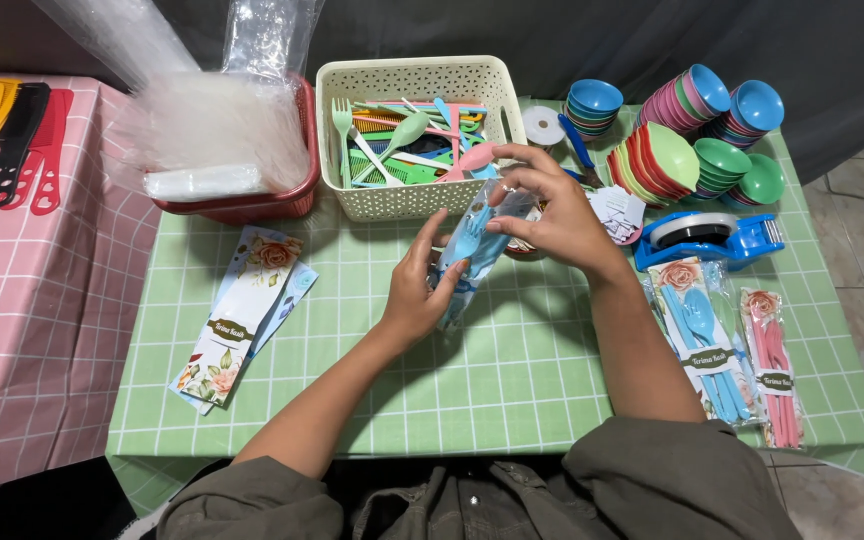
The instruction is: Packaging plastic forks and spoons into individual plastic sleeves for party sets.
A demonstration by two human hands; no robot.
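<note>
Currently your left hand [414, 292] and right hand [549, 213] both grip one clear bag of blue cutlery [472, 250], mid-frame; two finished packs [727, 350] lie lower right, floral cards [242, 315] remain lower left.

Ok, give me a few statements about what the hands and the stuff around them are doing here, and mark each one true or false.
1. Both hands, left hand and right hand, hold a clear packet of blue cutlery. True.
2. The cream basket is empty. False: it holds plastic forks, spoons and combs.
3. The blue tape dispenser sits on the person's right. True.
4. The finished packets lie on the pink cloth. False: they lie on the green checked cloth.
</note>
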